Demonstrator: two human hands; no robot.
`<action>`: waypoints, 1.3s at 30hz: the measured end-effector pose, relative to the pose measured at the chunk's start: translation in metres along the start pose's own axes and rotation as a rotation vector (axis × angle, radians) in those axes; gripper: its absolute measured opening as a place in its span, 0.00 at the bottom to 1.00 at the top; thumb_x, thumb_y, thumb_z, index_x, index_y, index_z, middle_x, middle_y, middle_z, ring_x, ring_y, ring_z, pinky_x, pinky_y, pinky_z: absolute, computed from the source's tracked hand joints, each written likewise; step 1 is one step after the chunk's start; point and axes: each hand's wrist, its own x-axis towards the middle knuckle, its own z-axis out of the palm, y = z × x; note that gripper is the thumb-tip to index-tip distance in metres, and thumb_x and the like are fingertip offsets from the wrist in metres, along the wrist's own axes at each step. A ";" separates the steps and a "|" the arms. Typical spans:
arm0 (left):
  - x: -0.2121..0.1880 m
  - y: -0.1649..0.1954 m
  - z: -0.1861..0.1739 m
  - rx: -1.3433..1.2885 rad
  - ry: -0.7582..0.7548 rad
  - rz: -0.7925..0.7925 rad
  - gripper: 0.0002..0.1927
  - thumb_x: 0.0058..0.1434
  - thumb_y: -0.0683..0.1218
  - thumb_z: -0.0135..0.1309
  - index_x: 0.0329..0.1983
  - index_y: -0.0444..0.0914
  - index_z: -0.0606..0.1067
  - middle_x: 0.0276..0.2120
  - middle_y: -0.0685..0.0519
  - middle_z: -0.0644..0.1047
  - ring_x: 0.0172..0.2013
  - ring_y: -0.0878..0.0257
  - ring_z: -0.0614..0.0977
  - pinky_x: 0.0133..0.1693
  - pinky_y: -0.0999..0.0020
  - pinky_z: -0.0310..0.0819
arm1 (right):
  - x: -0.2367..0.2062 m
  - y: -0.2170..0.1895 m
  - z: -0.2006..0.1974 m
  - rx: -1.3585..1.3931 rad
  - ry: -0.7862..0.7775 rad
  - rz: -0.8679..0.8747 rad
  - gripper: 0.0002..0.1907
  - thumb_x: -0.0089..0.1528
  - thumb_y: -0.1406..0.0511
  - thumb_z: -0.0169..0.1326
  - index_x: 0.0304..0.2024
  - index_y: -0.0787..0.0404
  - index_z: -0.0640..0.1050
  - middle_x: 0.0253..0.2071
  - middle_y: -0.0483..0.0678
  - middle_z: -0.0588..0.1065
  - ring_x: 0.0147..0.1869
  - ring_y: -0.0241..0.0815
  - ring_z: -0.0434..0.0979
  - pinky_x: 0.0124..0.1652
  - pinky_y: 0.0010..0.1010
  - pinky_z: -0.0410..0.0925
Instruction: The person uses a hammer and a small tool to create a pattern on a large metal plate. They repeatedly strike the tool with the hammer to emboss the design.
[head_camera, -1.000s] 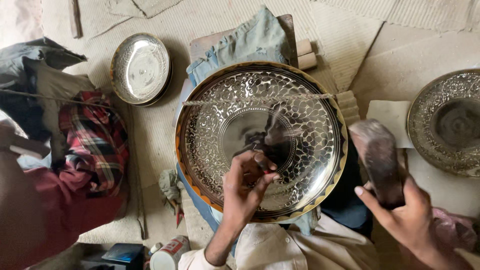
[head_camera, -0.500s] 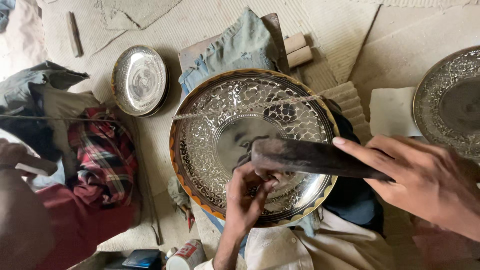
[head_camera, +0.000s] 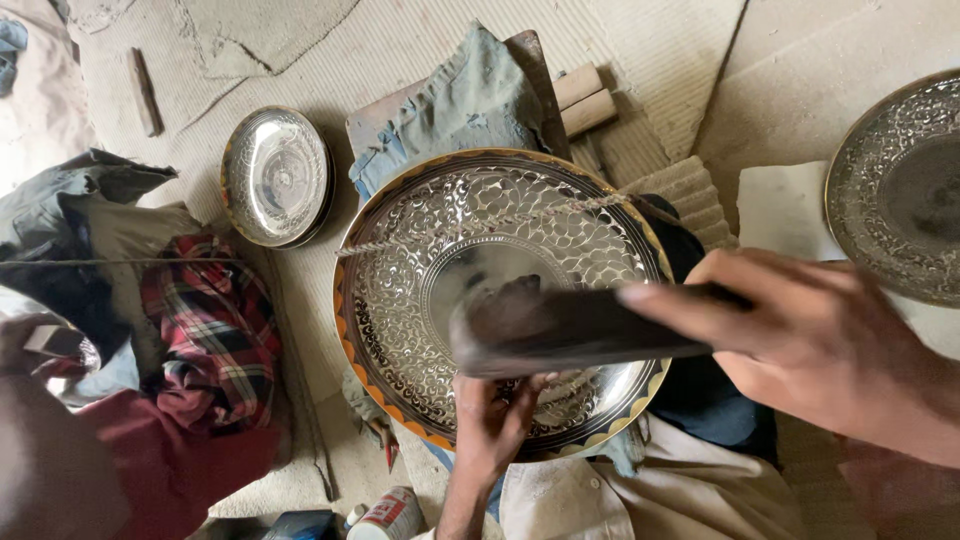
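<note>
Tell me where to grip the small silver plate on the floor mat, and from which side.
Judging by its pose, take the small silver plate by its raised rim on the upper-left side. It lies flat and face up; the plaid cloth and blue cloth crowd the other sides.

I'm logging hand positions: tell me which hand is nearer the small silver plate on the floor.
Left. The left hand rests on the big engraved tray's near rim, closer to the small silver plate; the right hand holds a dark mallet farther right.

mallet (head_camera: 560, 335) over tray (head_camera: 400, 300), floor (head_camera: 800, 60) free
</note>
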 end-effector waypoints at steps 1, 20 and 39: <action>0.003 0.003 0.001 -0.001 -0.014 -0.016 0.17 0.61 0.30 0.60 0.51 0.33 0.71 0.37 0.46 0.85 0.35 0.62 0.88 0.37 0.69 0.84 | 0.000 0.001 -0.001 -0.209 -0.148 -0.008 0.46 0.53 0.72 0.62 0.70 0.32 0.65 0.35 0.39 0.74 0.30 0.34 0.78 0.31 0.29 0.78; 0.012 0.020 0.001 -0.071 -0.065 0.037 0.17 0.63 0.29 0.57 0.53 0.31 0.72 0.41 0.44 0.85 0.42 0.59 0.89 0.44 0.65 0.87 | -0.016 0.021 0.014 -0.358 -0.214 -0.021 0.52 0.51 0.73 0.59 0.75 0.31 0.62 0.35 0.43 0.75 0.26 0.38 0.75 0.25 0.31 0.76; 0.012 0.022 -0.002 -0.026 -0.067 0.068 0.14 0.64 0.29 0.57 0.51 0.32 0.72 0.41 0.46 0.84 0.41 0.60 0.88 0.43 0.66 0.85 | -0.019 0.023 0.017 -0.407 -0.204 -0.030 0.50 0.53 0.71 0.62 0.74 0.32 0.61 0.34 0.41 0.74 0.28 0.39 0.76 0.27 0.32 0.76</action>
